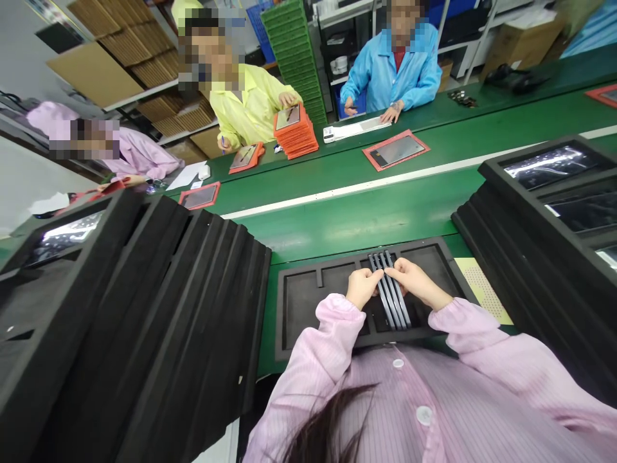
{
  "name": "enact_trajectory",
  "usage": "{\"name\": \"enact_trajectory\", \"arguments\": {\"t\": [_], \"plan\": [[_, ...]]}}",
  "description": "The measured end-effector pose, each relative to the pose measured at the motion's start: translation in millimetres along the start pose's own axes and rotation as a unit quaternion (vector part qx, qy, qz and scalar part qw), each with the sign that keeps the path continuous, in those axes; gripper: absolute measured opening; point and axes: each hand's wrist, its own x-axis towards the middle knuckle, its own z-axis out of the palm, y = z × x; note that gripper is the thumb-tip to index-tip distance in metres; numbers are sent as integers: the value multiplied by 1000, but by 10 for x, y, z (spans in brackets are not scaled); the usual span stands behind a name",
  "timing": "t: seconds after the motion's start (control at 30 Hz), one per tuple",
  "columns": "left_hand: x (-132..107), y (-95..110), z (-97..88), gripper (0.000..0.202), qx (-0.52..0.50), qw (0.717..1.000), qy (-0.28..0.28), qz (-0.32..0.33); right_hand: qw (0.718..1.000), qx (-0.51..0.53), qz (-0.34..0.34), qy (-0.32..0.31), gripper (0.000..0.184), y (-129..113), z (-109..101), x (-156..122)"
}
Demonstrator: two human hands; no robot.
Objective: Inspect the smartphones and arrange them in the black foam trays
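Several slim dark panels with shiny bluish edges (396, 307), like phone or tablet screens, stand on edge side by side over the middle of a black foam tray (301, 321). My left hand (364, 287) grips them from the left, its thumb on their edges. From the right, my right hand (413, 280) closes on the same panels, thumb close to the other thumb. The fingertips of both hands are partly hidden behind the panels. Shallow recesses show in the tray to either side of the hands.
Tall stacks of black foam trays rise at left (193, 308) and right (520, 257). A yellow perforated sheet (484, 292) lies beside my tray. Across the green conveyor (337, 222), three people sit with orange-framed panels, including a pile (301, 138) and a single one (396, 151).
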Motion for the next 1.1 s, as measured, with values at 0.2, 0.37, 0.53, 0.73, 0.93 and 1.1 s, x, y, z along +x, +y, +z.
{"name": "enact_trajectory", "arguments": {"t": [0.2,0.37,0.53,0.73,0.93,1.1], "plan": [[-308,-101,65,37,21,999,3,48,995,-66,-17,73,45,-60,-8,-99],[-710,-221,137,41,-4,993,-34,116,991,-64,-44,109,78,-52,29,-195],[-730,-223,61,47,-94,989,40,110,994,28,-77,67,74,-47,-50,-350],[-1168,141,-123,48,-474,859,-195,-9,960,109,-252,52,55,-138,48,-875],[-1558,198,-224,35,-490,856,-164,15,917,-92,-373,109,62,-479,-316,-1009],[-1644,116,-237,41,-441,880,-178,6,852,-204,-479,54,27,-958,-507,-1017]]}}
